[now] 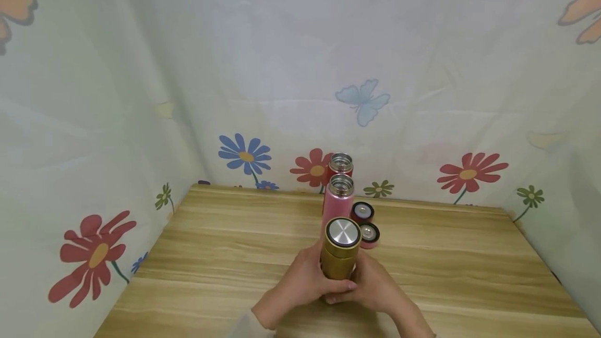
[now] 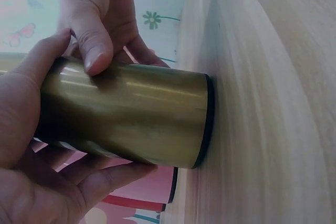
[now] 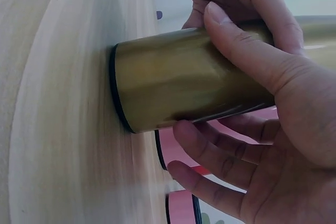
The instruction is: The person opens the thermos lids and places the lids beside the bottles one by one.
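A gold thermos bottle (image 1: 339, 262) with a silver-topped lid (image 1: 344, 232) stands close in front of me, held by both hands. My left hand (image 1: 305, 278) grips it from the left, thumb across the near side and fingers round the far side. From the right, my right hand (image 1: 375, 280) grips it, its thumb (image 3: 231, 38) lying on the gold wall lower than the left thumb. The black base (image 3: 119, 90) is at the tabletop; whether it fully rests there I cannot tell. Just behind stands a lidless pink thermos bottle (image 1: 337, 207).
Behind the pink bottle is a lidless red thermos bottle (image 1: 340, 165). To the right lie a dark red lid (image 1: 362, 219) and a pink lid (image 1: 370, 244), undersides up. A flowered curtain (image 1: 291, 67) borders the wooden table (image 1: 225, 233) at back and sides.
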### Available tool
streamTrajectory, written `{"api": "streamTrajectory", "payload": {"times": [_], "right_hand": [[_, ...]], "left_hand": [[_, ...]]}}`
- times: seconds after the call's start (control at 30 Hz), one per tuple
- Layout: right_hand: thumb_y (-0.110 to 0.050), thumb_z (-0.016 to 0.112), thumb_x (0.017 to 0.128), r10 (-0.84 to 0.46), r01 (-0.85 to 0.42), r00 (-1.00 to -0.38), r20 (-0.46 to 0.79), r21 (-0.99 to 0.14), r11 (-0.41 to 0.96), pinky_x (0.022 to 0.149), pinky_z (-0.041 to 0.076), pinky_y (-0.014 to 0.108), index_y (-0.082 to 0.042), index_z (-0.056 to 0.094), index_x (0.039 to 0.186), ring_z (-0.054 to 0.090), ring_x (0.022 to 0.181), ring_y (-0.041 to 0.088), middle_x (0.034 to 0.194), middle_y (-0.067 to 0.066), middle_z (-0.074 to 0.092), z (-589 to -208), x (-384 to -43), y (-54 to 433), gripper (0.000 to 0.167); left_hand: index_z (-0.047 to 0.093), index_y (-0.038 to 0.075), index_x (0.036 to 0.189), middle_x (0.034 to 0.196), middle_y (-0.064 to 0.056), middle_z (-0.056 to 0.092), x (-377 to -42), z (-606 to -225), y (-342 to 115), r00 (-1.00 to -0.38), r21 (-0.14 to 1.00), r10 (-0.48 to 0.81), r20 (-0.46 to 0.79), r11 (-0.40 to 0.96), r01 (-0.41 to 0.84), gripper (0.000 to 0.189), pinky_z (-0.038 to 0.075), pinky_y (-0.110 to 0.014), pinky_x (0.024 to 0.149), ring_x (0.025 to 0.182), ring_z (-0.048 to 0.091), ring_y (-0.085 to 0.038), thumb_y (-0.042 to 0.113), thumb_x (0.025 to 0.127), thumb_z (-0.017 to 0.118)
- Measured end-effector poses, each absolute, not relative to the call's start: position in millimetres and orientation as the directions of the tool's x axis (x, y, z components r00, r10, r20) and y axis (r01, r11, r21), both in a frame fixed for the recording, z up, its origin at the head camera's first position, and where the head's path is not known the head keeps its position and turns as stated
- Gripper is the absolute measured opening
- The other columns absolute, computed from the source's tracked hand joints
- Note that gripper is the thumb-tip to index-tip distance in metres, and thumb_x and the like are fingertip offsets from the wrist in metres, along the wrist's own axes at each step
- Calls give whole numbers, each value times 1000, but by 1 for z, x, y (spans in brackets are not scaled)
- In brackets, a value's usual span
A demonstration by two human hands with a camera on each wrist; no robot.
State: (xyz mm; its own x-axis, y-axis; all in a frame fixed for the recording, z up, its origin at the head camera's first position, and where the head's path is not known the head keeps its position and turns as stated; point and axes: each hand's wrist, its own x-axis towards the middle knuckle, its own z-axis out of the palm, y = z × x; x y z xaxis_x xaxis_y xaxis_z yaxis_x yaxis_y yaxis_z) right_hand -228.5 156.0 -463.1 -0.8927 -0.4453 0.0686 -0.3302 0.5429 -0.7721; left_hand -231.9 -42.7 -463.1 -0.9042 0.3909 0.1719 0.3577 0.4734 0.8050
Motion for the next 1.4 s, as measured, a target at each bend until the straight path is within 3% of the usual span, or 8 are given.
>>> {"api": "streamTrajectory", "payload": {"times": [0.2,0.27,0.5,0.63,0.87,1.13,1.4], "right_hand": [[-36,98,67,-467,-241,-883,-43,-812,531,60,54,29,-10,59,125,66,70,10,89,0,72,-455,-227,160,74],[-33,98,67,-469,-213,-880,-69,-827,521,57,53,29,-8,58,126,65,67,12,87,2,70,-452,-227,162,76],[-30,98,68,-488,-232,-871,-52,-832,504,71,55,27,-8,54,135,68,86,18,114,6,67,-443,-226,170,83],[-33,97,69,-508,-273,-861,-22,-822,500,80,55,33,-11,51,140,66,98,23,125,8,65,-431,-224,175,88],[-39,97,68,-457,-338,-887,75,-779,528,84,57,34,-9,56,133,63,102,22,120,8,64,-399,-222,173,83],[-44,95,71,-440,-369,-888,134,-779,507,87,57,37,-16,56,139,63,105,21,124,2,65,-370,-221,166,83],[-50,93,71,-430,-399,-886,174,-759,515,89,57,36,-20,60,135,62,111,18,123,-1,64,-357,-221,157,78]], "left_hand": [[52,32,135,123,9,70,-232,-464,-43,-905,807,388,174,471,357,77,56,-30,94,106,67,-4,61,74,87],[51,32,136,123,9,70,-232,-463,-43,-906,809,386,171,471,353,78,56,-30,94,106,67,-4,61,73,88],[49,34,136,121,12,69,-233,-462,-42,-907,807,389,161,477,348,81,55,-30,95,104,66,-2,62,72,89],[50,32,136,120,11,69,-233,-461,-42,-907,807,391,158,478,347,79,55,-30,95,104,66,-2,57,73,90],[51,28,138,124,6,70,-231,-461,-44,-913,800,380,147,497,336,80,55,-33,98,108,66,-5,54,74,90],[49,34,137,121,11,69,-232,-462,-44,-912,819,387,139,473,325,77,55,-31,97,106,66,-3,60,74,87],[50,34,134,123,15,68,-231,-461,-43,-913,805,387,131,496,326,76,54,-32,100,110,65,-3,56,74,89]]}}
